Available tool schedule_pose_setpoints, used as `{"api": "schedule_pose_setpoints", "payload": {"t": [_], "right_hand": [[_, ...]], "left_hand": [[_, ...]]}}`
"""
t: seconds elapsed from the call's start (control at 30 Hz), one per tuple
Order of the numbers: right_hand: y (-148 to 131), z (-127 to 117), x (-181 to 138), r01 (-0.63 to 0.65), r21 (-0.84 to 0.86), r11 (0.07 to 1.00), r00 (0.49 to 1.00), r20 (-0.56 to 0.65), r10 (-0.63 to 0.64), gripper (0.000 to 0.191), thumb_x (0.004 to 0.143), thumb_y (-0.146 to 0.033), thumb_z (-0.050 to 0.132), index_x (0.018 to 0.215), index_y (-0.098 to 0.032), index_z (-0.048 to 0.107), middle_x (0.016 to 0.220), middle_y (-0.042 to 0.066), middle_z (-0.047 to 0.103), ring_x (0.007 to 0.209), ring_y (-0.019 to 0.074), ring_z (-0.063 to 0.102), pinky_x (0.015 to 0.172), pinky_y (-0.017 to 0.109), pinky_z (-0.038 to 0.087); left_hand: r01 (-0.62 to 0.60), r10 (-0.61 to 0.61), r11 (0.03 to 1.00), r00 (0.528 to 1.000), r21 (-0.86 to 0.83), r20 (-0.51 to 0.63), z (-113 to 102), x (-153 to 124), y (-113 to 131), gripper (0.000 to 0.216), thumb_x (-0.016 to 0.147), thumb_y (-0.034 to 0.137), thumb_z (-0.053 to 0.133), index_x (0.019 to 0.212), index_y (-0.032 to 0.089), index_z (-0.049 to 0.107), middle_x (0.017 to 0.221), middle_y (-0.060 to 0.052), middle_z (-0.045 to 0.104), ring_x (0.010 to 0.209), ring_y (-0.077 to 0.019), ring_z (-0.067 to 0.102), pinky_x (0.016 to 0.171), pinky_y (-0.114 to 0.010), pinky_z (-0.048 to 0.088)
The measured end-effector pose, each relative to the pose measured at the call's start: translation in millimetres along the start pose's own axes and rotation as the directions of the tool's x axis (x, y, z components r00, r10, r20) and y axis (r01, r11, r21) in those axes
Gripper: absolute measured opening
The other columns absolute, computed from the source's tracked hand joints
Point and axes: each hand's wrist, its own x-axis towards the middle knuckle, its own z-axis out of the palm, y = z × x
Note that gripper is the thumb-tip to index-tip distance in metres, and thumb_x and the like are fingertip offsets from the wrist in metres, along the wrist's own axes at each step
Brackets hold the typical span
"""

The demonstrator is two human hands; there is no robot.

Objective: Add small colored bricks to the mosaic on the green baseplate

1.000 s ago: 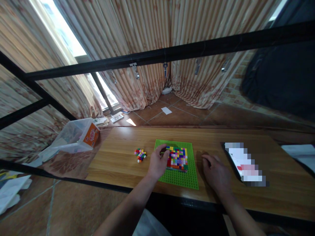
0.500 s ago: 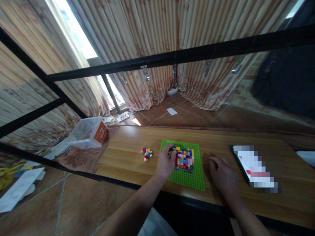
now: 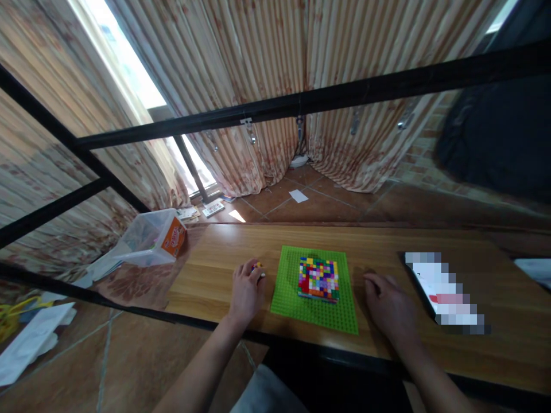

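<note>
Curtains (image 3: 267, 51): pleated patterned fabric, beyond green baseplate (image 3: 287, 307)
Table (image 3: 200, 275): smooth wood grain, under baseplate
Baseplate shape: flat, square, studded
Brick block (image 3: 318, 279): low multicolour square, on baseplate
Left hand (image 3: 247, 291): fingers bent over loose bricks (image 3: 258, 265), left of baseplate; can't tell if gripping
Right hand (image 3: 390, 308): loosely curled, right of baseplate; can't tell if empty
Changed: left hand off brick block, now at loose bricks

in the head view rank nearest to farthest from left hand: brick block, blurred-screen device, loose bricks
1. Loose bricks: at the left hand, partly hidden
2. Brick block: rightward, on the green board
3. Blurred-screen device: far right, past the right hand
</note>
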Motion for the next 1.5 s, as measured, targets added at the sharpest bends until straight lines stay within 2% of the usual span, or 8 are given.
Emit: {"api": "schedule_pose_setpoints", "payload": {"t": [0.4,0.73,0.93,1.07,1.17,1.3,1.5], "right_hand": [[-10,-5,3,-0.050,0.053,0.997,0.998,0.035,0.048,0.026,0.092,-0.025,0.042,0.094,-0.019,0.068,0.096,0.006,0.068,0.076,0.0168,0.063,0.064,0.027,0.042],[-11,-6,3,-0.073,0.033,0.997,0.996,0.050,0.071,0.027,0.092,-0.027,0.042,0.095,-0.020,0.068,0.098,0.006,0.068,0.075,0.0168,0.063,0.064,0.027,0.041],[-10,-5,3,-0.070,0.046,0.996,0.997,0.043,0.068,0.028,0.092,-0.028,0.041,0.095,-0.020,0.068,0.098,0.007,0.068,0.078,0.0178,0.063,0.066,0.029,0.042],[-10,-5,3,-0.060,0.037,0.997,0.997,0.046,0.058,0.029,0.092,-0.027,0.040,0.095,-0.019,0.068,0.098,0.007,0.068,0.076,0.0175,0.063,0.066,0.029,0.043],[-10,-6,3,-0.055,0.026,0.998,0.997,0.047,0.054,0.030,0.092,-0.027,0.040,0.095,-0.019,0.068,0.097,0.008,0.068,0.076,0.0176,0.062,0.064,0.029,0.043],[-8,-6,3,-0.036,0.030,0.999,0.999,0.038,0.034,0.029,0.092,-0.029,0.040,0.095,-0.019,0.068,0.097,0.008,0.068,0.073,0.0174,0.062,0.062,0.029,0.042],[-4,-4,2,-0.030,0.004,1.000,0.999,0.039,0.030,0.029,0.091,-0.032,0.042,0.095,-0.019,0.068,0.096,0.007,0.068,0.073,0.0178,0.061,0.062,0.029,0.042]], "left_hand": [[-0.035,0.036,0.998,0.999,0.060,-0.011,9,2,-9,0.019,0.089,0.021,0.050,0.092,0.021,0.068,0.114,-0.009,0.065,0.100,-0.0262,0.059,0.088,-0.044,0.048],[-0.060,0.061,0.993,0.998,0.105,-0.010,15,0,-9,0.025,0.093,0.021,0.042,0.090,0.019,0.066,0.114,-0.011,0.066,0.102,-0.0267,0.059,0.090,-0.045,0.047],[-0.120,0.120,0.983,0.993,0.139,0.008,14,-1,1,0.025,0.093,0.019,0.041,0.088,0.018,0.066,0.114,-0.011,0.065,0.104,-0.0281,0.056,0.091,-0.046,0.045],[-0.202,0.196,0.975,0.979,0.091,0.062,12,-5,17,0.022,0.089,0.013,0.045,0.090,0.019,0.066,0.112,-0.009,0.064,0.103,-0.0274,0.055,0.092,-0.044,0.045],[-0.220,0.217,0.975,0.972,0.030,0.089,11,-8,26,0.024,0.086,0.007,0.046,0.089,0.020,0.066,0.108,-0.008,0.065,0.099,-0.0259,0.056,0.089,-0.041,0.047],[-0.172,0.174,0.985,0.978,-0.029,0.119,12,-8,27,0.026,0.085,0.004,0.044,0.087,0.020,0.064,0.097,-0.007,0.066,0.092,-0.0244,0.058,0.085,-0.039,0.050],[-0.071,0.086,0.984,0.993,-0.163,0.085,13,-11,23,0.023,0.090,0.009,0.042,0.099,0.019,0.061,0.104,-0.007,0.065,0.102,-0.0217,0.059,0.092,-0.039,0.051]]}}
